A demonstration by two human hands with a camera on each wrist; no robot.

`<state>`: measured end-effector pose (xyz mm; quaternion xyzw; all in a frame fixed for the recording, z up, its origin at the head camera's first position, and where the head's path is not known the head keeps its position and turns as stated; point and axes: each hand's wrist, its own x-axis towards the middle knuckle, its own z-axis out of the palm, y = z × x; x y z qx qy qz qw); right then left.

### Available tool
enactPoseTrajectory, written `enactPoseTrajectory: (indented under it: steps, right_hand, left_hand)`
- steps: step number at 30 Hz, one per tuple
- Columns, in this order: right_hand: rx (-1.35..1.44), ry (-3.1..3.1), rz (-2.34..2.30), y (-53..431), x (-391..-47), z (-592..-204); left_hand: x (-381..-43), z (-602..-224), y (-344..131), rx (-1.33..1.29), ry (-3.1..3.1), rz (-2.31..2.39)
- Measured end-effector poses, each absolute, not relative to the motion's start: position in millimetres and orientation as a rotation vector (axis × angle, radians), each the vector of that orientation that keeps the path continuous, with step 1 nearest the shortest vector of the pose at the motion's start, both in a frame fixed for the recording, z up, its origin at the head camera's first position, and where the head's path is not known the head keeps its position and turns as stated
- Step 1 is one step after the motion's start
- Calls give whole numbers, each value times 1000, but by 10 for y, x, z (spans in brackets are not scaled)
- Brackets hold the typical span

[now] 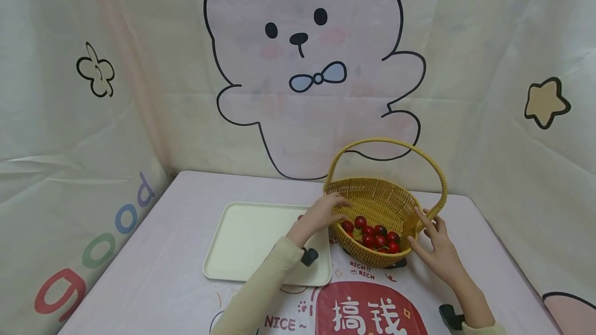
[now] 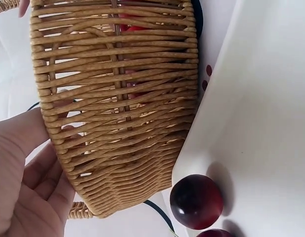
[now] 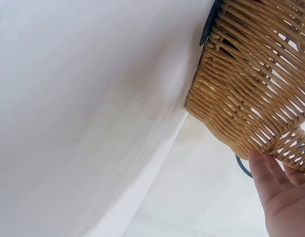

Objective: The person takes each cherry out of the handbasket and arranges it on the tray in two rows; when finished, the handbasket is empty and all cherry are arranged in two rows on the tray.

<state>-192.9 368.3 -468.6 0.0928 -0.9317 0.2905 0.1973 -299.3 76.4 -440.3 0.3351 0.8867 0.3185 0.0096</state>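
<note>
A yellow woven basket [image 1: 368, 257] with a tall arched handle [image 1: 382, 140] stands on the table. Several dark red cherries [image 1: 368, 239] lie at its near side. My left hand [image 1: 321, 213] reaches over the basket's left rim; its fingers extend inside and partly show through the weave in the left wrist view. No cherry shows between them. My right hand [image 1: 440, 249] is at the right rim beside the handle's base, its fingertips [image 3: 254, 157] touching the wicker with the fingers fairly straight. A cream tray [image 1: 247, 242] is left of the basket, with a dark cherry [image 2: 196, 201] near its edge.
A printed cloth [image 1: 288, 306] covers the table, with a red patch [image 1: 368, 309] at the front. Fabric walls [image 1: 512, 169] with cartoon drawings rise at the back and both sides. In the left wrist view, part of a second cherry [image 2: 216, 233] shows beside the first.
</note>
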Motion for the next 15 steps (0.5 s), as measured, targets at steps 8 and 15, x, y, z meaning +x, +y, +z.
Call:
enactPoseTrajectory:
  steps: [8,15]
  right_hand:
    - [261,-2614,811,3684,-1934,-4697]
    - [264,-2605,810,3686,-1938,-4696]
  left_hand:
    - [-3051,-4408,887,1022,2719,907]
    - [-3098,-4375,963,972,2657,862]
